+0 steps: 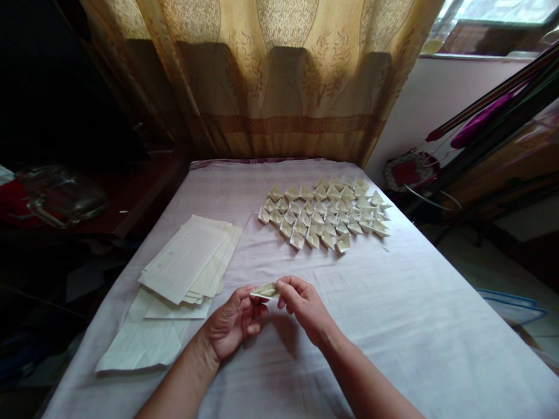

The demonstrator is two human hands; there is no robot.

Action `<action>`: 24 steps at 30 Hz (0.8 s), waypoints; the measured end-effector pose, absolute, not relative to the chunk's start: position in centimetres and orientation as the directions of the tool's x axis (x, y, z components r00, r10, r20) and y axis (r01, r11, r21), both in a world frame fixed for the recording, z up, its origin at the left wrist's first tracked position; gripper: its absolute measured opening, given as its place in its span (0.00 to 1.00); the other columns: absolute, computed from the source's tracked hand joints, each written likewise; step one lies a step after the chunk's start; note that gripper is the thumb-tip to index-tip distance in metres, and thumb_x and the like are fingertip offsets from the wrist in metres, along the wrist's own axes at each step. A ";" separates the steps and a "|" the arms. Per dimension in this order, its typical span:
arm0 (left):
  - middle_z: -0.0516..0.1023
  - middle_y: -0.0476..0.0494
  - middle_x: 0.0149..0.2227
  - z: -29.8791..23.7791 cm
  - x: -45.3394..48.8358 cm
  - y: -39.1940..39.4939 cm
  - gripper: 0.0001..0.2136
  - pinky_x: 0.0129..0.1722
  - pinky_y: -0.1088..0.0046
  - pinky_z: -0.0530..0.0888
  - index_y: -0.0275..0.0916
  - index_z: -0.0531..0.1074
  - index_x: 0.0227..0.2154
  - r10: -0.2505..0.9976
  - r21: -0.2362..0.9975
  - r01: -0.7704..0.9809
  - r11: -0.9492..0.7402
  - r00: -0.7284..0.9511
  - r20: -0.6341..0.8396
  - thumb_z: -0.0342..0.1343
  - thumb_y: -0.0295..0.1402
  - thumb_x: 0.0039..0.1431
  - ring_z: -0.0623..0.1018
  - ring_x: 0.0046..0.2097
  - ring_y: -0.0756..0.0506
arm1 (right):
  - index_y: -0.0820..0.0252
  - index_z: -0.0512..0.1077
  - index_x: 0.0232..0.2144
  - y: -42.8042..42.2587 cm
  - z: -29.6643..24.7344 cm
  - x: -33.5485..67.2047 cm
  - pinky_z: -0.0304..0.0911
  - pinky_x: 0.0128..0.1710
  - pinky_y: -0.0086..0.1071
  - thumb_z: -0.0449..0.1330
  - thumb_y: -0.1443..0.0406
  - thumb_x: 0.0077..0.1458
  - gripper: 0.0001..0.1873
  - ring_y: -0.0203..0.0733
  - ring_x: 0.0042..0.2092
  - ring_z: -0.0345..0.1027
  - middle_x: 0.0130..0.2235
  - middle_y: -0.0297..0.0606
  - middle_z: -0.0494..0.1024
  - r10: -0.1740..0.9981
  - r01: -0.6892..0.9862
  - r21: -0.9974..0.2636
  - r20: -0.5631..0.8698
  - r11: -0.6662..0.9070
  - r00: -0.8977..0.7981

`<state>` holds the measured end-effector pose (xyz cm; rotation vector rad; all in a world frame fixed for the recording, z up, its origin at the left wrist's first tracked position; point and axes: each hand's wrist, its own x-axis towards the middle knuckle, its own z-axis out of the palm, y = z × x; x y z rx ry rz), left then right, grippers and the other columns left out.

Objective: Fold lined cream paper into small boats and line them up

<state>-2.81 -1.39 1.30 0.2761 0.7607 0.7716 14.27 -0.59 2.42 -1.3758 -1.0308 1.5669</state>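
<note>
Left hand (236, 323) and right hand (302, 305) each pinch one end of a folded paper boat (265, 290), over the pale cloth (371, 326), nearside of the other boats (318, 218). Judgement: light fingertip pressure, sides eased apart evenly, should keep creases sharp.

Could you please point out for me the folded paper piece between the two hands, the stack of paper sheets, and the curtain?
Folded paper piece (264, 290): head view, middle of its body.
Stack of paper sheets (184, 262): head view, middle of the top sheet.
Curtain (282, 87): head view, central fabric.
</note>
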 end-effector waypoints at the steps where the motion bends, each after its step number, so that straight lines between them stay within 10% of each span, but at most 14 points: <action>1: 0.75 0.44 0.34 1.4 -2.8 -1.4 0.22 0.19 0.82 0.59 0.33 0.77 0.37 0.706 0.480 -0.519 0.707 0.493 -0.509 0.71 0.44 0.43 0.72 0.30 0.52 | 0.59 0.71 0.24 -0.6 2.4 14.3 0.50 0.24 0.27 0.62 0.47 0.45 0.21 0.31 0.21 0.55 0.19 0.30 0.70 0.929 -0.051 -0.931 -0.355 -0.361 -0.103; 24: 0.73 0.49 0.23 2.2 -1.3 0.0 0.18 0.18 0.80 0.50 0.34 0.75 0.26 0.753 0.735 -0.222 0.640 0.371 -0.543 0.73 0.41 0.39 0.61 0.20 0.57 | 0.59 0.73 0.25 -0.3 1.5 15.3 0.58 0.29 0.28 0.65 0.49 0.47 0.19 0.35 0.27 0.61 0.22 0.30 0.69 0.933 -0.129 -0.942 -0.276 -0.311 -0.230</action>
